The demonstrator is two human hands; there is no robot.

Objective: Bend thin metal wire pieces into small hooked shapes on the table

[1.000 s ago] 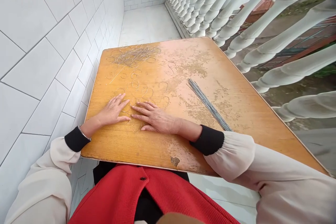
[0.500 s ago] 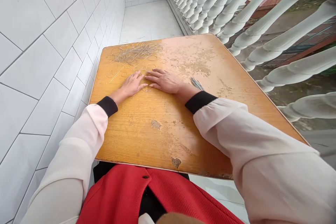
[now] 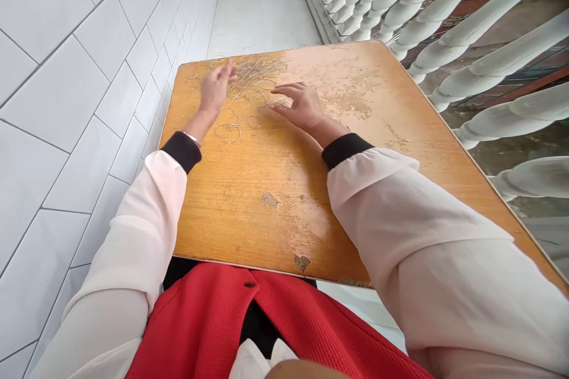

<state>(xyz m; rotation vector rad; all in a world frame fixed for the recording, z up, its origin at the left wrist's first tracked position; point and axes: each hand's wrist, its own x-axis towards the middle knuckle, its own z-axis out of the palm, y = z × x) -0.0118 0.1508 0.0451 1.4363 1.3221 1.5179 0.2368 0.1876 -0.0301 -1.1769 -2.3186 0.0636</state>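
While the fingers (image 3: 227, 71) of the left hand (image 3: 216, 90) stand open and straight, tips raised over the left part of a loose tangle of thin wire (image 3: 253, 78), the right hand's (image 3: 297, 108) fingers (image 3: 284, 90) spread open and curve down at the tangle's right edge, gripping nothing that shows. Wire loops (image 3: 227, 131) trail toward the near side, below the left hand. A thin bracelet (image 3: 192, 140) circles the left wrist, and black cuffs (image 3: 180, 151) finish pale sleeves (image 3: 137, 237) on both arms. All this lies on the far half of a worn wooden counter (image 3: 249, 213) with flaking varnish. A white tiled wall (image 3: 89, 100) runs along the left, white balusters (image 3: 444, 12) along the right.
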